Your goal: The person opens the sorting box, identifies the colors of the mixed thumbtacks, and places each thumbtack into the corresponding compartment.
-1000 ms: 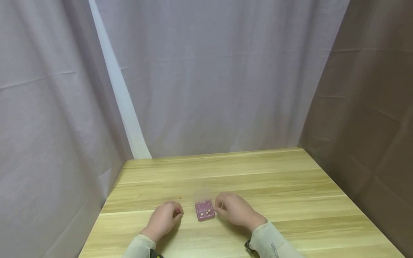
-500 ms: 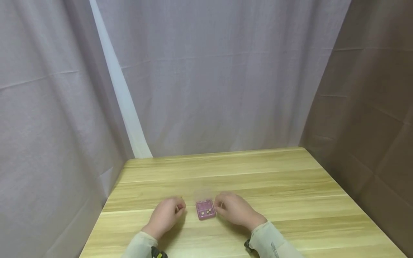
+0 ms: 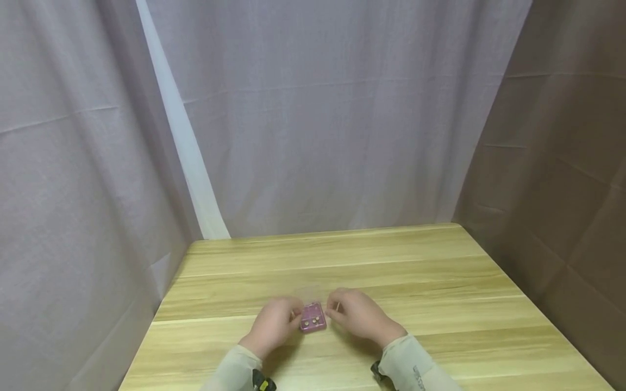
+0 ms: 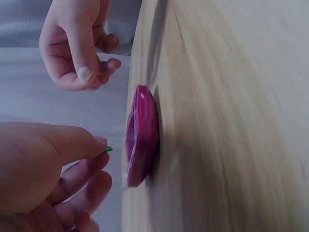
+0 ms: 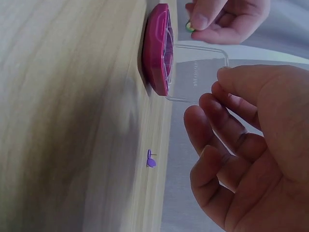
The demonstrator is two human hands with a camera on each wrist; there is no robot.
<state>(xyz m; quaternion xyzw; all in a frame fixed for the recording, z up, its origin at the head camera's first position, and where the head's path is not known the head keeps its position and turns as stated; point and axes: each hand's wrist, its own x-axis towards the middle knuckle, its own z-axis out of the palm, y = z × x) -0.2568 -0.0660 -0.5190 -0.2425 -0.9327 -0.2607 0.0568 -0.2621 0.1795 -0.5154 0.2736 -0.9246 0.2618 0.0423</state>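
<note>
A small magenta case (image 3: 308, 311) lies on the table between the hands, its clear lid (image 5: 203, 72) swung back. Several small pale round pieces (image 3: 307, 323) sit in the case's near compartment. My left hand (image 3: 276, 325), at the case's left edge, pinches a green thumbtack (image 4: 109, 149) between thumb and finger, a little above the table. On the case's right side, my right hand (image 3: 359, 315) has loosely curled fingers with nothing visible in them. Purple thumbtacks (image 5: 151, 163) lie on the table under the right hand, hidden in the head view.
The wood-grain table (image 3: 391, 260) reaches back to a grey curtain (image 3: 318, 136). More curtain hangs along the left side, and a darker brown curtain (image 3: 562, 163) on the right. A dark band (image 3: 263, 381) is on the left wrist.
The left hand has moved right, from the table left of the case up to its left edge. The right hand and the case stay almost where they were.
</note>
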